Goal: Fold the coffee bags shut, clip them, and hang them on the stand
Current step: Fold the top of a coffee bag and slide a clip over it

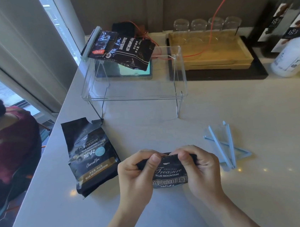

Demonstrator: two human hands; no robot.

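A black coffee bag (168, 174) lies on the white counter in front of me. My left hand (136, 174) and my right hand (199, 167) both pinch its top edge, which is rolled down. A second black coffee bag (90, 156) lies flat to the left with its torn top open. A third coffee bag (125, 49) hangs over the left rail of the clear acrylic stand (180, 91), held by a pale clip (91, 43). Pale blue clips (225, 146) lie loose in a crossed heap to the right of my hands.
A wooden tray (211, 57) on a black mat stands behind the stand, with glasses and an orange cable at the wall. Bottles (291, 43) stand at the far right. A seated person in a dark red top (6, 147) is beyond the counter's left edge.
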